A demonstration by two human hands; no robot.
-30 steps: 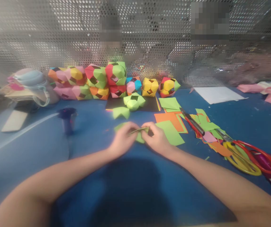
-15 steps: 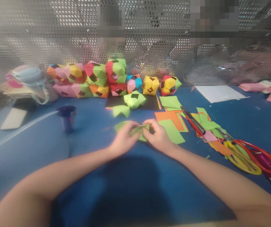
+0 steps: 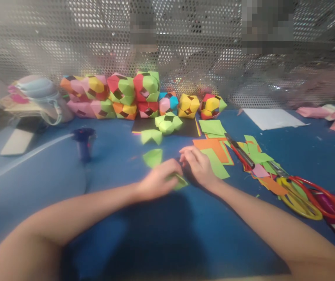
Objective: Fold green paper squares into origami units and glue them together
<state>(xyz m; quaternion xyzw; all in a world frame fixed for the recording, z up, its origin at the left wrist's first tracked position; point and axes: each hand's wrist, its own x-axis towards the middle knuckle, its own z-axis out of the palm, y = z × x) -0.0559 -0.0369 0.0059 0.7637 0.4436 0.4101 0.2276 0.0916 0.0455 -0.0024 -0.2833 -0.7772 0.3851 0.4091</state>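
My left hand is closed on a small folded green paper, which pokes out below its fingers over the blue table. Close beside it on the right is my right hand, its fingers loosely bent and holding nothing that I can see. A folded green paper piece lies just behind my left hand, and another folded green piece lies farther back. Behind them a partly joined green paper shape rests on dark sheets. Flat green paper and orange paper lie right of my right hand.
Multicoloured paper balls stand stacked along a perforated metal screen. At the right are a red cutter knife, scissors and paper scraps. A blue tape dispenser-like object, blurred, stands at the left.
My right hand has let go of the green paper. My left hand has moved slightly right and down with it, uncovering the folded green piece behind.
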